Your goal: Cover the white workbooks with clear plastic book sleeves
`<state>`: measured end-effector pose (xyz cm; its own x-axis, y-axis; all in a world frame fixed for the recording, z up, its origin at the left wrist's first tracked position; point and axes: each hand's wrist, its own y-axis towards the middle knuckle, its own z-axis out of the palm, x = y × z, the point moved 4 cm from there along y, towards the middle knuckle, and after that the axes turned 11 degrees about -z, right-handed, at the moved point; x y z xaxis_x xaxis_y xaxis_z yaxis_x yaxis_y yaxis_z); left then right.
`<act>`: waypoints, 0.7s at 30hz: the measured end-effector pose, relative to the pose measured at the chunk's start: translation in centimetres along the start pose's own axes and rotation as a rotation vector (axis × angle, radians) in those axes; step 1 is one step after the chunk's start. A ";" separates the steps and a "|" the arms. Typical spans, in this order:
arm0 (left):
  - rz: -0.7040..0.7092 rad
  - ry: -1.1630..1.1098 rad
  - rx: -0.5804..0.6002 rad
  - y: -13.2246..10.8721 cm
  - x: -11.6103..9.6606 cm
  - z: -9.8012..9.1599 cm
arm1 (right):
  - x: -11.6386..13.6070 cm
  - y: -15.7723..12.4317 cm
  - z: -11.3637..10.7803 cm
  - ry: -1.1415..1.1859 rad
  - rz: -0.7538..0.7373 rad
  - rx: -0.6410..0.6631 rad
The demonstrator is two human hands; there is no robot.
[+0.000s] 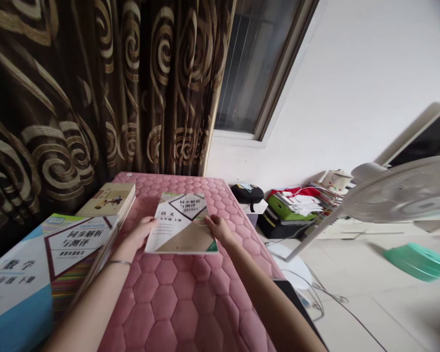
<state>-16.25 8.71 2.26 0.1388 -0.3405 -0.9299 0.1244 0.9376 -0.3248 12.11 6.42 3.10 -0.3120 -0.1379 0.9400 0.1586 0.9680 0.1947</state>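
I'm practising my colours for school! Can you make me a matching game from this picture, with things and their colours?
Things:
1. The workbook between the left hand and right hand
2. The quilted mat
3. The swirly curtain
4. The plastic thing on the floor

Colours:
A. Pink
B. Teal
C. White and tan
D. Brown and gold

Pairs: 1-C, 2-A, 3-D, 4-B

A swirl-patterned brown curtain (95, 98) is being shown beside a window (253, 68), while a white electric fan (407, 190) and piled papers (300, 200) are being seen above a teal plastic basin (418, 261) on the tiled floor (352, 303).
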 end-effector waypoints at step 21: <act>0.488 0.102 -0.121 -0.4 -3.6 2.1 | 3.1 0.8 -2.9 0.039 -0.533 -0.046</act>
<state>-14.71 9.37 6.12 0.0546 0.1418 -0.9884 -0.0461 0.9892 0.1393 13.97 6.20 6.95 -0.3255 -0.6162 0.7171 0.0290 0.7516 0.6590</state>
